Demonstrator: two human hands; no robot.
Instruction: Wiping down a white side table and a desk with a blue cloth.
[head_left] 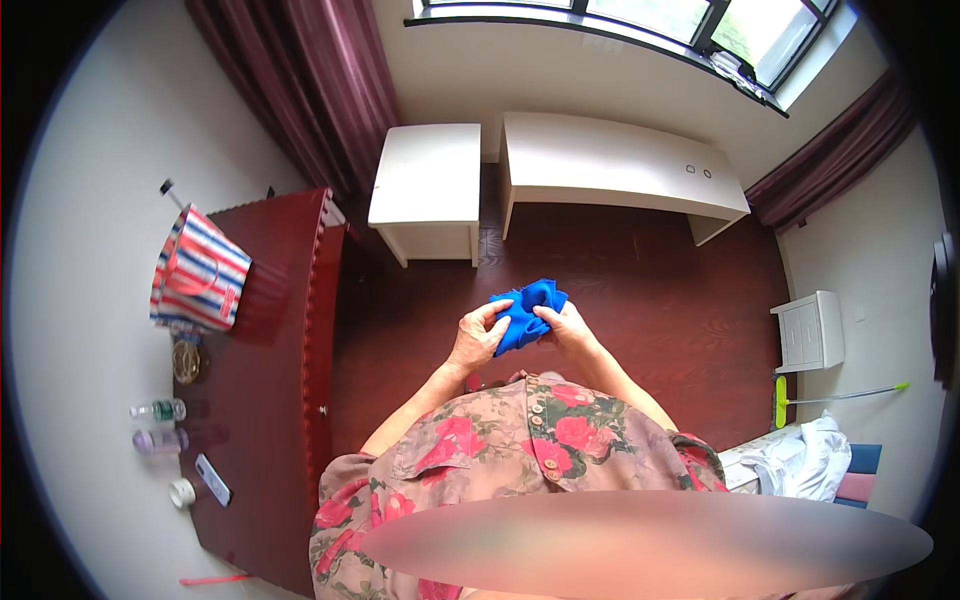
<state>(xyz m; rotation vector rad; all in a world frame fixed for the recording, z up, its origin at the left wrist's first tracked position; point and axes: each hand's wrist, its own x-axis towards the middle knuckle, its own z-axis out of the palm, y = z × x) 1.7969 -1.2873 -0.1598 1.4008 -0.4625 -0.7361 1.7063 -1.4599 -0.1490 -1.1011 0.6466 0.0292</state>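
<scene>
Both hands hold a crumpled bright blue cloth (523,318) out in front of my chest, above the dark red floor. My left hand (478,338) grips its left side, thumb and fingers closed on the fabric. On the other side, my right hand (567,326) pinches the cloth with the thumb on top. The fabric is bunched, with a fold standing up between the hands. Part of the right hand's fingers is hidden behind it.
To the left stands a dark red cabinet (262,400) bearing a striped bag (200,272), bottles (160,411) and a phone (213,480). Ahead are a white cabinet (427,175) and a white desk (620,165). A small white drawer unit (808,332) and a green broom (781,403) stand right.
</scene>
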